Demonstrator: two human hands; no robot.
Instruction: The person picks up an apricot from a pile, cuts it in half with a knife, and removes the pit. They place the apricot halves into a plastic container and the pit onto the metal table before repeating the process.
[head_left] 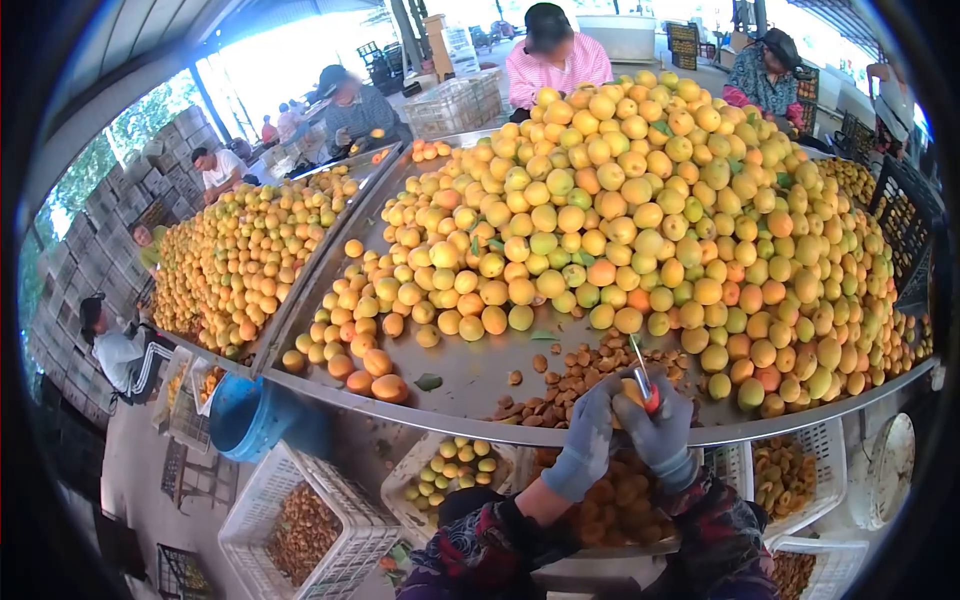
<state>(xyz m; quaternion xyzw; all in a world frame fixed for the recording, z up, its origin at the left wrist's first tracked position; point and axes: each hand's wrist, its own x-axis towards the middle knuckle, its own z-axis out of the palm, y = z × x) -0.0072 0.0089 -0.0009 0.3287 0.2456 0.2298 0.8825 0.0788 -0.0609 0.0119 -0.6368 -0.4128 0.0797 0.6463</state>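
Both of my hands wear grey gloves and are close together at the near edge of the metal table (480, 365). My left hand (590, 435) is closed around an apricot (631, 392), which shows partly between the two hands. In my right hand (660, 425) is a small knife (652, 400) with a red handle, its thin blade pointing up and away from me. Just beyond the gloves lies a pile of brown apricot pits (580, 375). Behind it rises a large heap of yellow-orange apricots (600, 210).
Beneath the table edge are a crate of apricot halves (620, 505), another crate of halves (785, 475), a crate of greenish fruit (450, 470) and a white crate (345, 500) of pits. A blue bucket (235, 420) stands left. Several people work around the heaps.
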